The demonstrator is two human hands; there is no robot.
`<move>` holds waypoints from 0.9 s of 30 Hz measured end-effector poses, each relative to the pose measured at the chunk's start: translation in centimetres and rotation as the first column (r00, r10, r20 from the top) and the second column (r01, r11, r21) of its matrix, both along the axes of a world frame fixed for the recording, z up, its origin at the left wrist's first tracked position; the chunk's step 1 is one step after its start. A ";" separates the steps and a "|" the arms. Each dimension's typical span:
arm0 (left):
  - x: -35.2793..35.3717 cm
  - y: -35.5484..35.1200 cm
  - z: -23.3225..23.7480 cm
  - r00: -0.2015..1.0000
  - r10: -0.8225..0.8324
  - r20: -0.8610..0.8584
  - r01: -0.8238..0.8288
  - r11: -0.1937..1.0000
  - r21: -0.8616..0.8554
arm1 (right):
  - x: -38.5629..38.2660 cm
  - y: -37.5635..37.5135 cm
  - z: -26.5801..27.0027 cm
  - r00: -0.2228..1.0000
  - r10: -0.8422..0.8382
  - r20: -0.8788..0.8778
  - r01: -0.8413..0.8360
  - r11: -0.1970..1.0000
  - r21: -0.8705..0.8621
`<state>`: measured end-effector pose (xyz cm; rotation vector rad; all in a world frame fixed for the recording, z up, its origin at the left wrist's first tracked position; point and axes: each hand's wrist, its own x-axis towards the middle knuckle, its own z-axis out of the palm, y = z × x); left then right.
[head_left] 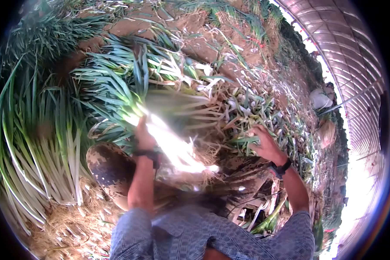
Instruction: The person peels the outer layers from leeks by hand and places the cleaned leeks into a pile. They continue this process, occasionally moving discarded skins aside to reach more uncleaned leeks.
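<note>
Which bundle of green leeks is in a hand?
The sunlit, blurred white-stalked leek bundle gripped by the left hand; the far-left leek stack lies on straw.

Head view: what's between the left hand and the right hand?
In the head view, a motion-blurred, sunlit leek bunch gripped by the left hand, then loose leek trimmings up to the right hand.

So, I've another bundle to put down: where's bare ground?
There's bare soil beyond the far leek heap, and a root-strewn strip lies below the stacked leeks. Around the left hand, gripping a leek bunch, and the right hand, trimmings crowd everything.
</note>
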<state>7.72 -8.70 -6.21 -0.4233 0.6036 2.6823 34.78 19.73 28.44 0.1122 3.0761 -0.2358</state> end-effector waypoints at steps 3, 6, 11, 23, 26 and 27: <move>0.9 0.8 0.6 0.995 -0.096 0.042 0.100 0.989 -0.107 | -3.3 -5.4 -2.9 0.996 0.023 -0.088 -0.077 0.728 -0.681; 1.4 0.9 1.6 0.982 -0.141 0.124 0.146 0.989 -0.033 | -5.0 -10.6 -4.7 0.965 0.250 -0.083 -0.260 0.859 -0.440; 1.2 -0.5 0.4 0.990 -0.138 0.021 0.139 0.981 -0.137 | -4.4 -12.3 -5.0 0.840 0.535 -0.091 -0.542 0.834 -0.104; 3.4 -0.5 9.4 0.985 -0.125 0.118 0.155 0.945 -0.287 | -0.1 -13.7 -6.8 0.885 0.450 -0.121 -0.462 0.881 -0.098; 3.4 0.2 7.1 0.993 -0.110 0.036 0.115 0.965 -0.235 | -0.4 -13.7 -6.7 0.910 0.413 -0.031 -0.414 0.903 -0.117; 3.3 0.2 6.9 0.995 -0.097 0.022 0.100 0.957 -0.272 | -0.5 -13.4 -7.3 0.903 0.429 0.011 -0.424 0.896 -0.132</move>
